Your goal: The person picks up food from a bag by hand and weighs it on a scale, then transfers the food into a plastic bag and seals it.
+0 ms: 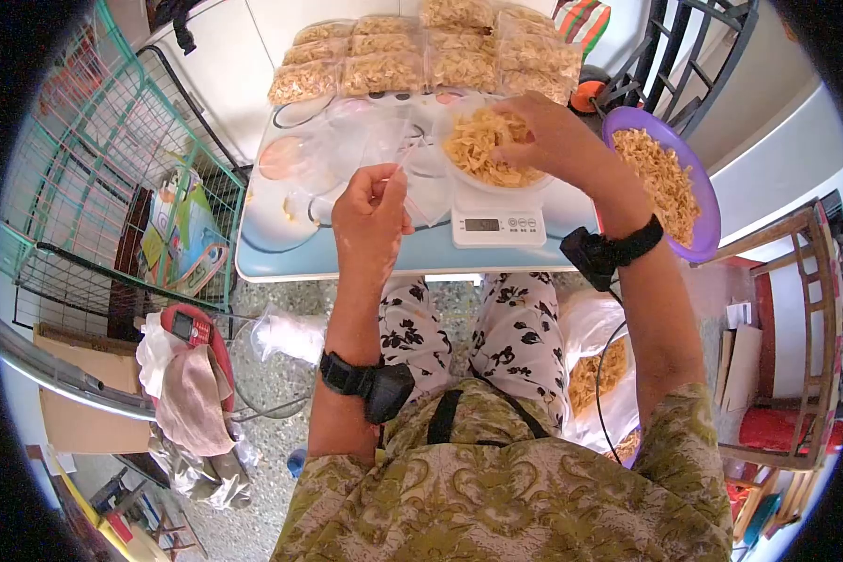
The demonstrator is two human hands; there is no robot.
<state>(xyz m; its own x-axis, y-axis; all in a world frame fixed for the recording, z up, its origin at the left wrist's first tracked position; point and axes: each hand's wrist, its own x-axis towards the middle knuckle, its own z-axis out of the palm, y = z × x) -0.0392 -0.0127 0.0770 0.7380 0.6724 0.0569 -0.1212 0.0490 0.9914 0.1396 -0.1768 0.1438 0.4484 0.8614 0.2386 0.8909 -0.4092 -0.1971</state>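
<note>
Pinched in the fingers of my left hand (373, 214) is the edge of a clear plastic bag (370, 140), which spreads over the table in front of it. My right hand (554, 136) reaches over a white bowl (496, 182), thumb and fingers apart, at the right side of the yellowish dried flakes (482, 145) inside. Some fingertips are hidden behind the hand. Under the bowl stands a white digital scale (498, 227); its display is too small to read.
Several filled bags of flakes (379, 73) are stacked along the back of the patterned table (286, 245). A purple basin (709, 201) of flakes sits at the right. More flakes (598, 375) lie in a bag beside my leg. A green wire rack (112, 178) stands left.
</note>
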